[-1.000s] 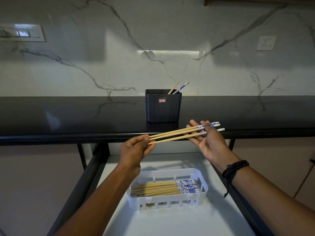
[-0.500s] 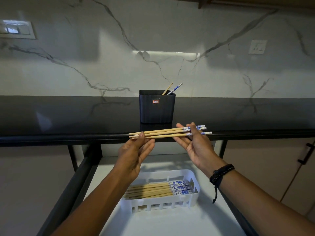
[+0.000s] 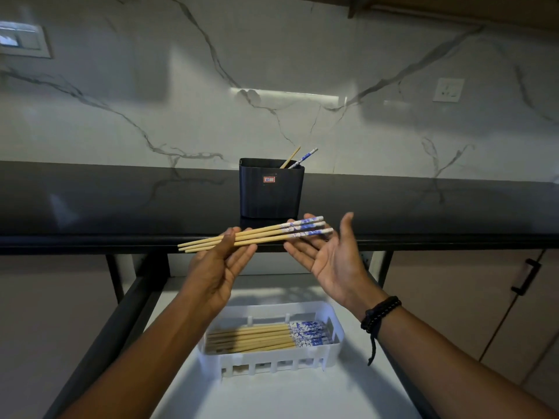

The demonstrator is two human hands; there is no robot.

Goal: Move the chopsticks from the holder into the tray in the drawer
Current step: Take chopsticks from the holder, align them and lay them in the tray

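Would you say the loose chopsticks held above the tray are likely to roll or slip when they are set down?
Probably yes. The chopsticks look thin, straight and smooth, so they may roll apart once released. The left hand grips them alone; the right hand is open beside their patterned ends, so they could fan out. The tray walls should stop them.

Bare, sleeveless forearms; black beaded bracelet with dangling cord on right wrist.
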